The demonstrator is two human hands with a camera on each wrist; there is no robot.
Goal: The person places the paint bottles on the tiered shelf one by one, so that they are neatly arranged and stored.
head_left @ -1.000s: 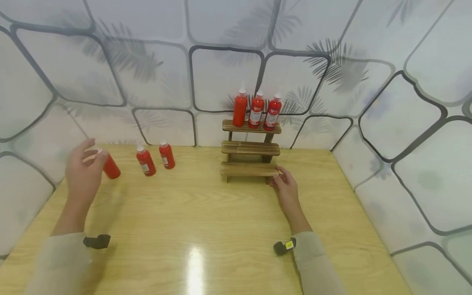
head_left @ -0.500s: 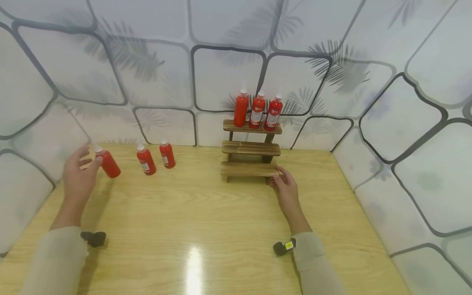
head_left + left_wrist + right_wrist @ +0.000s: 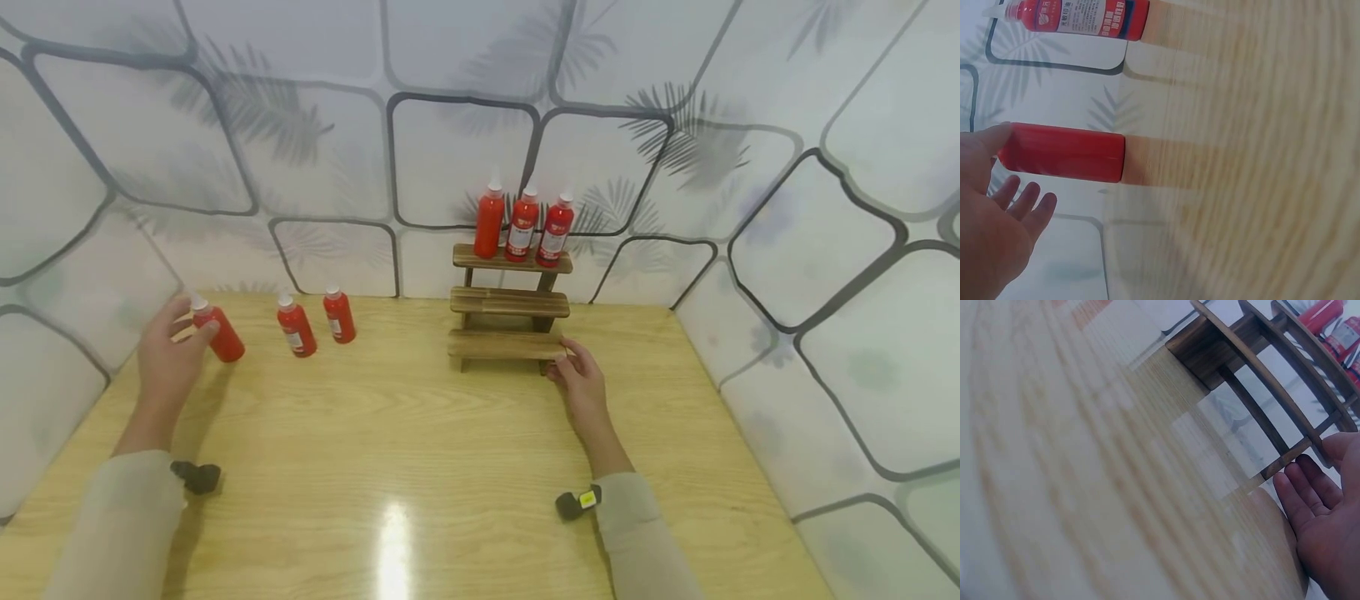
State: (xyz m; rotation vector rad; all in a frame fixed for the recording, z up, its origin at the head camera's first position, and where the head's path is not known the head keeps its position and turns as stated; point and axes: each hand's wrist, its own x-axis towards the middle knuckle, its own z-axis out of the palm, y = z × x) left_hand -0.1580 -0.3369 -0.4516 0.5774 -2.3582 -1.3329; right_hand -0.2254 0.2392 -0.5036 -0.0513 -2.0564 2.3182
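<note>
A red bottle (image 3: 227, 335) with a white nozzle cap stands on the table at the left. My left hand (image 3: 171, 346) is beside its upper part, thumb across the near side. In the left wrist view three fingers lie loosely apart from the bottle (image 3: 1063, 153); the index finger is hidden. With my right hand (image 3: 583, 382) I hold the right end of the lowest board of a three-step wooden stand (image 3: 504, 343). The right wrist view has the thumb on the stand (image 3: 1260, 369) and the other fingers near its leg.
Two more red bottles stand right of the left hand, one nearer (image 3: 297, 329) and one farther back (image 3: 340, 317). Three red bottles (image 3: 521, 227) are lined up on the stand's top step. A patterned wall (image 3: 330, 150) rises behind the wooden table (image 3: 375, 433).
My left hand has come down from the bottle's cap to its upper body, with the thumb now over the near side. The right hand stays at the stand.
</note>
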